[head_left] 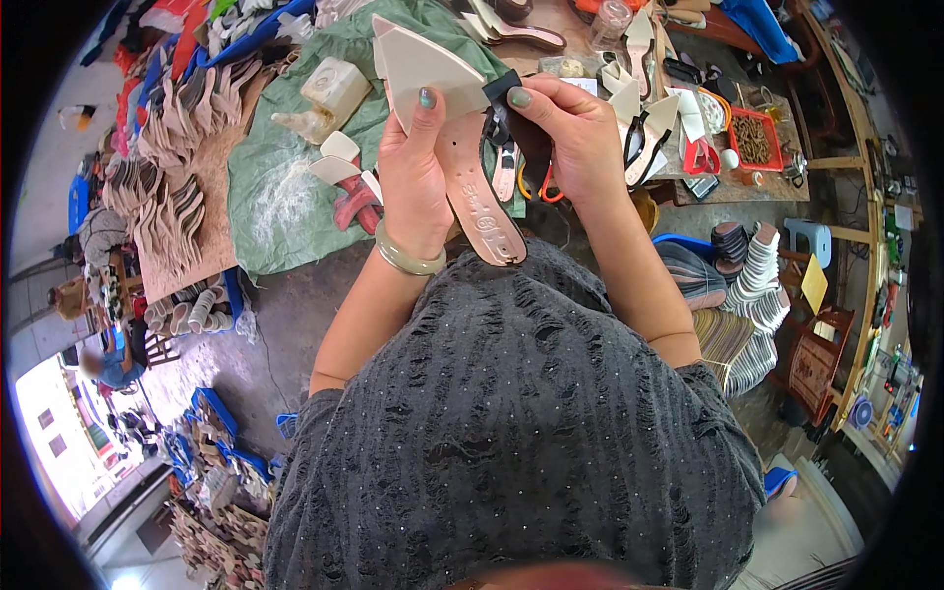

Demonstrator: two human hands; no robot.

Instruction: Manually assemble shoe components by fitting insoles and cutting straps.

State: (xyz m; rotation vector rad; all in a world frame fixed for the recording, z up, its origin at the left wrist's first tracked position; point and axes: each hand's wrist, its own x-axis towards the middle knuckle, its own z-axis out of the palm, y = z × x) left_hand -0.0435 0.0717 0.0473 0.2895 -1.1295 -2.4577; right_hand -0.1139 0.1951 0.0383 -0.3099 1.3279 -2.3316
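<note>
My left hand [421, 182], with a pale bangle at the wrist, grips a pointed-toe shoe [480, 208]. Its beige-pink insole points down toward me, and a cream-white pointed upper [425, 71] covers the toe end. The thumb presses on that upper. On the shoe's right side, my right hand [582, 138] pinches a black strap [524, 133] between thumb and fingers. The strap's upper end meets the edge of the white upper; whether it is fixed there I cannot tell. Just below my right hand, orange-handled scissors [543, 187] are partly covered.
A green cloth [258, 211] bears a plastic bottle [334, 88] and loose white shoe pieces [339, 147]. Many insoles [172, 211] stack on a board to the left. Rightward lie shoes with black straps [649, 138] and a red basket [755, 138] of small brown pieces.
</note>
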